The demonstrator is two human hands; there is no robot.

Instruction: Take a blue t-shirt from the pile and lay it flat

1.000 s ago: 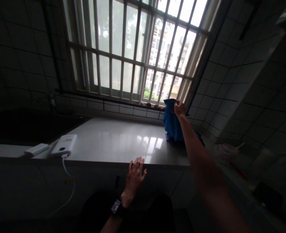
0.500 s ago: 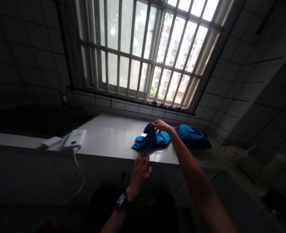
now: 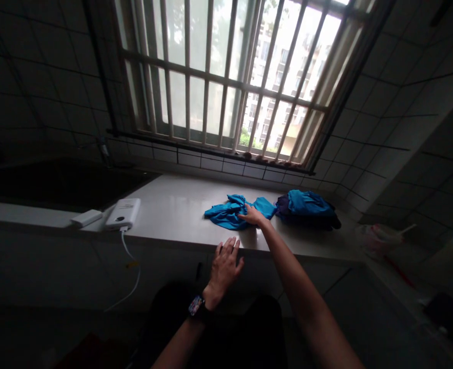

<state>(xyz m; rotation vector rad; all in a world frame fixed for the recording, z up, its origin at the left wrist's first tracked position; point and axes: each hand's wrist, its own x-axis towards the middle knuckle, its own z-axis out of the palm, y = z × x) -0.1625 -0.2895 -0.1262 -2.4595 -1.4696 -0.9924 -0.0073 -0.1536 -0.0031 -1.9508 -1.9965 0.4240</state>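
A crumpled blue cloth [image 3: 226,214], perhaps a garment, is spread on the white counter [image 3: 172,205]. My right hand [image 3: 252,215] reaches onto its right half, fingers bent and closed on the fabric. Just below the cloth, by the counter's front edge, my left hand [image 3: 225,264] is held flat with fingers stretched out, holding nothing. A smartwatch [image 3: 196,306] is on my left wrist. To the right of my right hand sits a folded pile of blue and dark cloth [image 3: 307,209], close to or touching the spread piece.
A white power bank [image 3: 123,213] with a cable [image 3: 136,279] hanging over the edge lies left, beside a small white box [image 3: 86,218]. Farther left is a dark sink [image 3: 57,184] with a tap [image 3: 104,152]. A barred window [image 3: 222,82] rises behind; a plastic bag [image 3: 378,238] stands right.
My right hand has come down and nearer with the cloth, whose raised part now lies flatter and more spread out. My left hand stays near the counter edge. The view has shifted slightly.
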